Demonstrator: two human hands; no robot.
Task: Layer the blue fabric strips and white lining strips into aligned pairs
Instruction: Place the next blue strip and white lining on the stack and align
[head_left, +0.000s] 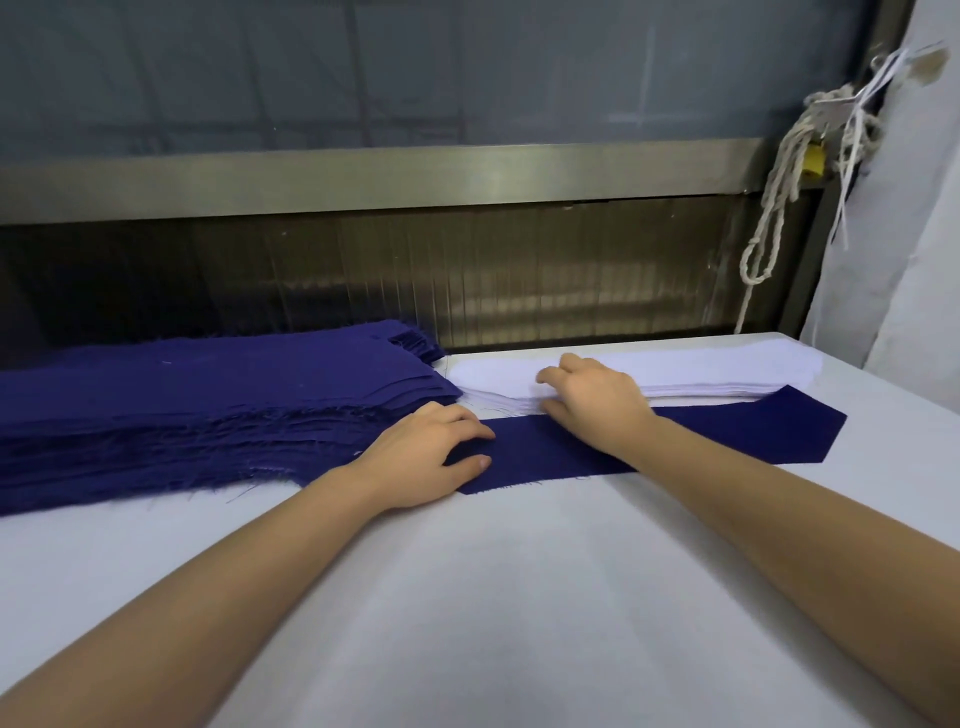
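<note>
**Dark-blue fabric strip (675, 436) laid flat, lining comes next**

It lies alone near the white worktop's (519, 597) far edge. The left hand (421, 457) presses its left end with fingers nearly straight. The right hand (592, 400) reaches over it to the stack of white lining strips (727, 371), fingers curled at its near edge. Whether they pinch a sheet is unclear. Next, peel off one lining and match the outlines. The frayed stack of blue strips (208, 405) crowds the left end.

Garment workshop; stacked cut strips (208, 400)
</note>
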